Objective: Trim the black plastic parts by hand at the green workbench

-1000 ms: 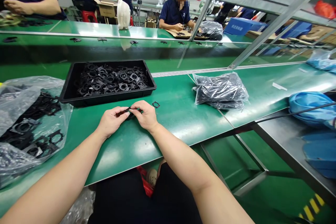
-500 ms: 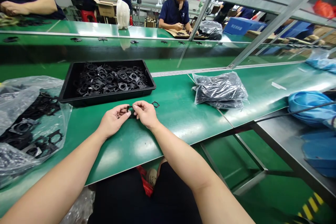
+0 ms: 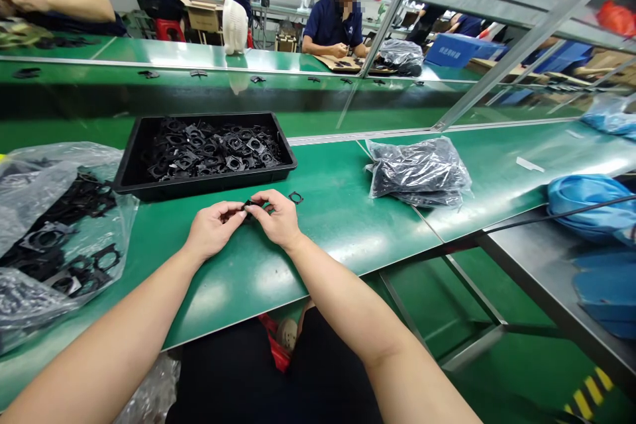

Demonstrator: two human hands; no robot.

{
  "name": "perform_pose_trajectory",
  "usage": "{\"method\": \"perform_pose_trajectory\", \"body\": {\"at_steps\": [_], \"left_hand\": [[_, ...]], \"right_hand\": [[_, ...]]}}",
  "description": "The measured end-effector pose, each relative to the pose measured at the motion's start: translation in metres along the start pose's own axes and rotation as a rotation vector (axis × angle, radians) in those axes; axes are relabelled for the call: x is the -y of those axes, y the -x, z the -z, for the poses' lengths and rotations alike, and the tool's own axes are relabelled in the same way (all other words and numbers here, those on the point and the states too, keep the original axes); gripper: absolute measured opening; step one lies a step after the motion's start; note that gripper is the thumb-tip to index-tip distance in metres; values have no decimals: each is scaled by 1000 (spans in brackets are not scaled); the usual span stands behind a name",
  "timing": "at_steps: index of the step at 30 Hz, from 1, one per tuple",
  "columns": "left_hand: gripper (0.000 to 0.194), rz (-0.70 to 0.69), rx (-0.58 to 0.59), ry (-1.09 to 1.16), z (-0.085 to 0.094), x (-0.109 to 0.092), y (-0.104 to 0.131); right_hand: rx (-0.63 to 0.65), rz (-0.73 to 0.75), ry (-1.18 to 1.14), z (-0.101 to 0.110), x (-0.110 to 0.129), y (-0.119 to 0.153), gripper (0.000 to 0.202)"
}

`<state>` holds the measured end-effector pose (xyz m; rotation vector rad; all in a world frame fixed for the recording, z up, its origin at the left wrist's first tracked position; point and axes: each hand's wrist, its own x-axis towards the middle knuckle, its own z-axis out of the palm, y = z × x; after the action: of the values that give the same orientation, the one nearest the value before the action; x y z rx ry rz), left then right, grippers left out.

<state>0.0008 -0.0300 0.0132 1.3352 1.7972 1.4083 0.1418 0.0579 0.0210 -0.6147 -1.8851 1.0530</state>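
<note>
Between my left hand (image 3: 212, 225) and my right hand (image 3: 275, 215) is a small black plastic part (image 3: 248, 205), pinched by the fingers of both. Most of it is hidden behind my fingertips. Just right of my right hand a thin black ring-shaped part (image 3: 296, 197) lies on the green table (image 3: 328, 232). Beyond my hands stands a black tray (image 3: 218, 184) heaped with black plastic frames (image 3: 213, 149) that have round openings. To the left, an open clear bag (image 3: 124, 238) holds more such black parts (image 3: 47, 238).
A sealed bag of dark parts (image 3: 420, 169) lies right of the tray. Metal posts (image 3: 527, 43) rise behind the table. Across a green belt (image 3: 278, 96) carrying small black parts, co-workers (image 3: 330, 26) sit. A blue bundle (image 3: 586, 202) lies on the metal table at right.
My right thumb and fingers have shifted slightly left over the black part, which is now turned and more covered. Both hands stay at the same place before the tray.
</note>
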Motion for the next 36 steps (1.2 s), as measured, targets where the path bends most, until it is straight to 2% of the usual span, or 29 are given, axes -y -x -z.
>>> {"method": "perform_pose_trajectory", "body": {"at_steps": [6,10,14,17,20,24,26,29,32,36], "left_hand": [[36,-61,0,-71,0,-2,0],[28,-207,-25,-257,4,-10,2],[26,-315,2,-347,6,-16,3],[25,-291,-8,-335,5,-16,3],[22,-285,-69,-315,4,-14,2],[19,-346,-146,-341,5,-14,4],[17,-342,-138,-307,4,-14,4],[18,-248,-139,-84,2,-13,3],[35,-27,-169,201,0,-12,0],[57,240,-98,398,1,-13,-4]], "right_hand": [[5,146,52,3,4,-2,12],[27,132,57,4,4,-1,13],[15,-63,-41,0,0,0,16],[2,-170,-141,-3,-4,-2,18],[-48,-281,-261,-3,-5,-5,25],[68,-497,-466,-2,-3,-10,32],[113,-541,-532,-1,-2,-10,33],[105,-540,-564,-2,-3,-11,32],[103,-506,-535,-2,-4,-10,29],[129,-483,-448,-2,-4,-9,23]]}}
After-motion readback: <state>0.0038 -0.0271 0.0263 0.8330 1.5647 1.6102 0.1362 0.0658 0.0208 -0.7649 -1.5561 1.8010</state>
